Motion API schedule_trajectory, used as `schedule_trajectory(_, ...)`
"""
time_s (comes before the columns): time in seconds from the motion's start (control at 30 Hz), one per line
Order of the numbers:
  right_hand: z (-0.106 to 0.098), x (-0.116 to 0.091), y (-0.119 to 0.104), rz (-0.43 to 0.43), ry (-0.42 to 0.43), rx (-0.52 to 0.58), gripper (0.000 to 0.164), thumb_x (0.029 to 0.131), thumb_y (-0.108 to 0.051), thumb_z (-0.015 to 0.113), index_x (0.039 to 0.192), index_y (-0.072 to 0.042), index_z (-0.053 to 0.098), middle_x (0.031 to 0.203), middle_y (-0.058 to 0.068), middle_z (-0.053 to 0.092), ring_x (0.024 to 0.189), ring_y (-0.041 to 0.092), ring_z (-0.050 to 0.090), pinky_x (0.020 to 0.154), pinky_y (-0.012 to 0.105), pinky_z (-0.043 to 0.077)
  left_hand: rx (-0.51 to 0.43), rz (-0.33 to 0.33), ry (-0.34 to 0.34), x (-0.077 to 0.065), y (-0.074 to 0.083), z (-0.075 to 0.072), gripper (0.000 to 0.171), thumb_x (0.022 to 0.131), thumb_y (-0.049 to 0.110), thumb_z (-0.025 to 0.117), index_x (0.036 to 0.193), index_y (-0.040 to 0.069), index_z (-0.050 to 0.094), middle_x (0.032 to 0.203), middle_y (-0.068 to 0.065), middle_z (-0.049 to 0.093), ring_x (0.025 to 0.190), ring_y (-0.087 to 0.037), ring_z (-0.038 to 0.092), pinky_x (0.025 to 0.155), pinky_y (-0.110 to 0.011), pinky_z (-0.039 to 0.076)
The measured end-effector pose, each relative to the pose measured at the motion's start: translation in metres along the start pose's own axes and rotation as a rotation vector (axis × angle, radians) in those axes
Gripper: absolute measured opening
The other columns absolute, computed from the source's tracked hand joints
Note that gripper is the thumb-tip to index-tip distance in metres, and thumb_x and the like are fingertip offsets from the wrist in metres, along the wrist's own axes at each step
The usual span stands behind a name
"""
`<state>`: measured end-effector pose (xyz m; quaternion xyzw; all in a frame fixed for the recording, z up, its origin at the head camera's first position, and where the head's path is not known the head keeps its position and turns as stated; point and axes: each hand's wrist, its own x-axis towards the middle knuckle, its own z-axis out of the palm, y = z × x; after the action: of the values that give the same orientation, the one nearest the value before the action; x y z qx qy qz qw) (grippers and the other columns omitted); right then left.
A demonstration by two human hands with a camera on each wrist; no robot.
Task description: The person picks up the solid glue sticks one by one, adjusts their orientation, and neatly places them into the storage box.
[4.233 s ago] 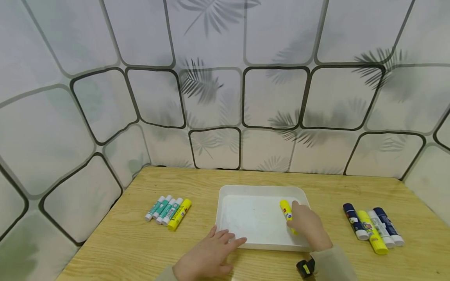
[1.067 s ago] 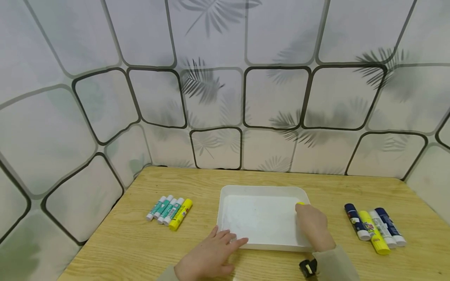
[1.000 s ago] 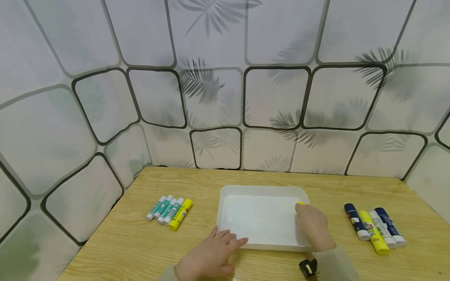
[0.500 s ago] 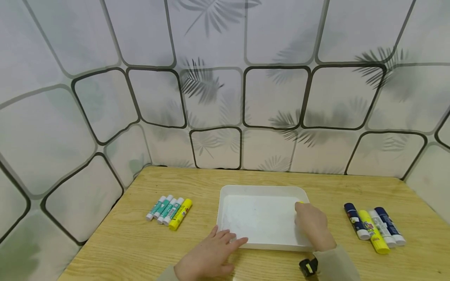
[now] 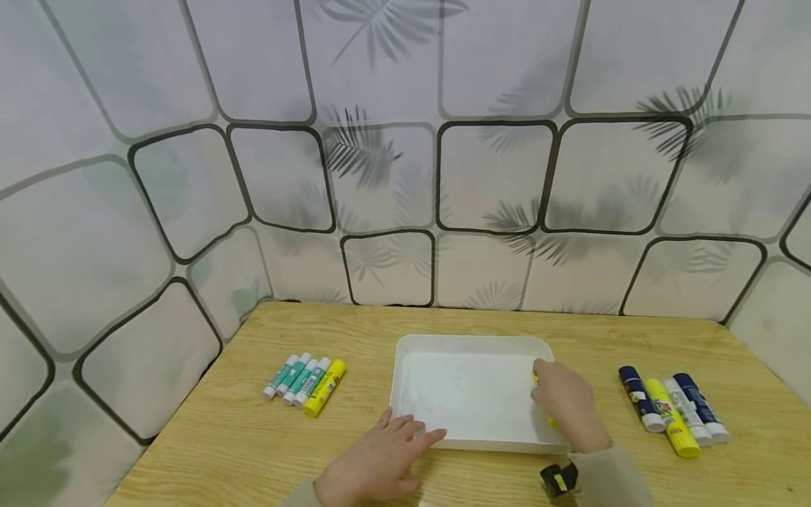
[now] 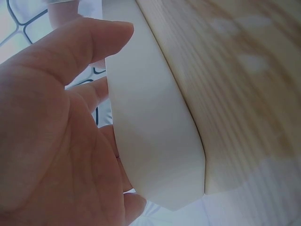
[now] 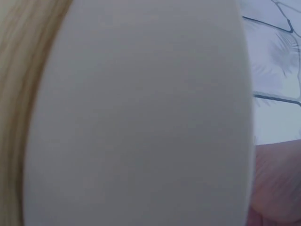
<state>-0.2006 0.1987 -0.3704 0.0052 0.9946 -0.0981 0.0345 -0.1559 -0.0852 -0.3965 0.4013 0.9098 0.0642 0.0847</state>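
A shallow white tray [image 5: 469, 394] lies on the wooden table. My left hand [image 5: 376, 458] rests at its front left corner with fingers spread over the rim; in the left wrist view, that hand [image 6: 51, 127] sits beside the tray's outer wall [image 6: 150, 117]. Inside the tray, along the right side, my right hand [image 5: 565, 403] holds a yellow glue stick [image 5: 552, 422], most of it hidden behind the fingers. The right wrist view is filled by the tray wall [image 7: 141, 117], with part of the right hand [image 7: 277, 183] at the lower right.
Left of the tray lies a row of several small teal-and-white glue sticks [image 5: 298, 380] with a yellow glue stick [image 5: 325, 389] at its end. To the right are navy glue sticks [image 5: 641, 399], another yellow one [image 5: 673, 419] and a white one [image 5: 687, 413]. A patterned curtain [image 5: 386, 267] hangs behind.
Over the last seconds my right hand has carried the yellow glue stick rightward to the tray's right side. Since half a second ago it has shifted slightly right. The left hand stays put.
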Motion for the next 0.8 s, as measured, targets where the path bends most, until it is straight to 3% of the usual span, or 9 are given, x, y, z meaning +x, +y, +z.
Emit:
schedule_trajectory(0.23,-0.005,0.000,0.003,0.001,0.003,0.030,0.027,0.078,-0.007,0.061,0.102,0.004,0.055,0.089,0.017,0.058,0.063,0.020,0.046,0.052,0.036,0.044,-0.009,0.002,0.003,-0.001,0.000,0.000,0.060,0.080,0.031,0.060,0.135,0.030,0.033,0.125,0.003,0.045,0.118,-0.016,0.037,0.097,-0.050,0.026)
schedule_trajectory(0.8,-0.013,0.000,0.024,0.047,-0.031,0.049,0.030,0.079,-0.010,0.061,0.103,0.006,0.054,0.091,0.017,0.057,0.067,0.022,0.049,0.054,0.035,0.044,-0.001,0.008,-0.006,0.001,-0.001,0.001,0.062,0.080,0.034,0.061,0.135,0.030,0.034,0.124,0.004,0.045,0.117,-0.015,0.038,0.097,-0.050,0.026)
